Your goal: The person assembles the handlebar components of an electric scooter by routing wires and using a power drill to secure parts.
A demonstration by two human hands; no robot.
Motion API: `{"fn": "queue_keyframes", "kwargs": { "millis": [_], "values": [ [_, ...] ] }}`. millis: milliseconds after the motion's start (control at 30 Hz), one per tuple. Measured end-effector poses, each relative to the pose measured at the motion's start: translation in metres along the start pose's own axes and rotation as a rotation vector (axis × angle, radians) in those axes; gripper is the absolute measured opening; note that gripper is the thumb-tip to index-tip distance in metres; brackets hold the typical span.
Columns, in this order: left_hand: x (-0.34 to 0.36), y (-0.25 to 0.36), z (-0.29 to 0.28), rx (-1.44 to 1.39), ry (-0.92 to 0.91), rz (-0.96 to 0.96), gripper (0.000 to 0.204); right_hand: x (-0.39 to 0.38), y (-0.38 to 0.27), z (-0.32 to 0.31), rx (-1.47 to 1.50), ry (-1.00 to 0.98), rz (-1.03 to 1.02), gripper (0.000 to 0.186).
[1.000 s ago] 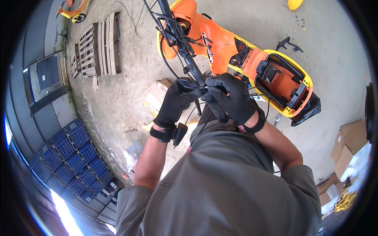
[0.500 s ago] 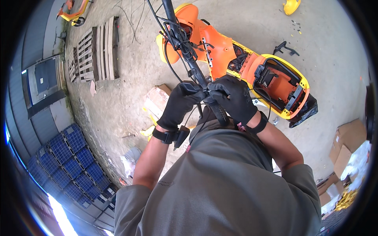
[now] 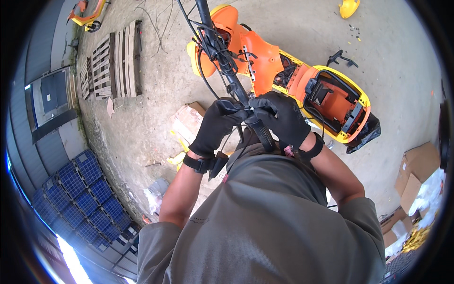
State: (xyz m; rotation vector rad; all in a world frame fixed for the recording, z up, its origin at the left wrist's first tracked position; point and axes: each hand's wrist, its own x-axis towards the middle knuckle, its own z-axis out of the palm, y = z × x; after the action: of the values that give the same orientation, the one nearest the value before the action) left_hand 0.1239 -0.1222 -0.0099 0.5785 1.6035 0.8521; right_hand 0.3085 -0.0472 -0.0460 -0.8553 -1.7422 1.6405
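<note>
The black handlebar (image 3: 226, 66) of an orange and yellow scooter (image 3: 263, 54) runs down toward me and ends in a ribbed grip (image 3: 263, 134). My left hand (image 3: 215, 124), in a black glove, is at the left of the bar just above the grip, its fingers closed in a pinch. From the right, my gloved right hand (image 3: 283, 118) meets the bar at the same spot with thumb and fingers pressed together. A small metal part shows between the hands. Whatever the fingertips hold is hidden. Black cables (image 3: 204, 71) hang along the bar.
Beyond the left hand, a cardboard box (image 3: 188, 120) lies on the concrete floor. Wooden pallets (image 3: 116, 61) and stacked blue crates (image 3: 87, 189) stand at the left. The scooter's uncovered seat compartment (image 3: 338, 106) is at the right, with open cartons (image 3: 416, 173) farther right.
</note>
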Motion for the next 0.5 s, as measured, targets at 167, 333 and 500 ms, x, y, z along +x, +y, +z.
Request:
{"fn": "queue_keyframes", "kwargs": {
  "millis": [167, 333, 500],
  "values": [
    [-0.003, 0.008, 0.002, 0.009, -0.007, -0.008, 0.021, 0.003, 0.000, -0.001, -0.069, -0.028, -0.015, 0.022],
    [-0.004, 0.010, 0.002, 0.007, -0.015, -0.007, 0.019, 0.003, -0.004, -0.001, -0.317, -0.017, -0.094, 0.022],
    [-0.003, 0.012, 0.001, 0.028, -0.023, -0.021, 0.020, 0.004, -0.008, -0.001, -0.426, -0.030, -0.132, 0.021]
  ]
}}
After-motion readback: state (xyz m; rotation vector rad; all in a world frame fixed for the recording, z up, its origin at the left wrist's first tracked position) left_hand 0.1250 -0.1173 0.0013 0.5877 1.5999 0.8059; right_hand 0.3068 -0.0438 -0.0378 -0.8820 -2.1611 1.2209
